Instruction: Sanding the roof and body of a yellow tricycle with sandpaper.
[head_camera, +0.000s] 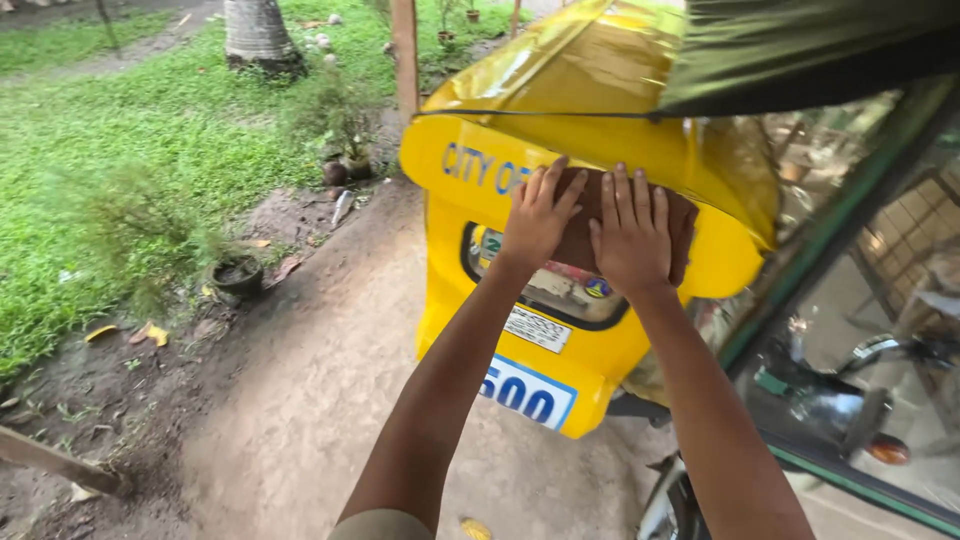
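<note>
Head view: 2 hands press a brown cloth against the yellow front panel of a sidecar.

Head view, detail: left hand lies flat, fingers spread wide, on the left edge of the brown cloth; right hand lies flat beside it, fingers close together, covering the cloth's middle. Thumbs nearly touch. The cloth sits on the upper band of the yellow sidecar panel, its right edge showing past the right hand. Just below the hands: a small windscreen, then 2 plates lower on the panel. Right of the right arm: a motorcycle. Far left of the left arm: a dark plant pot on bare soil, grass beyond.
</note>
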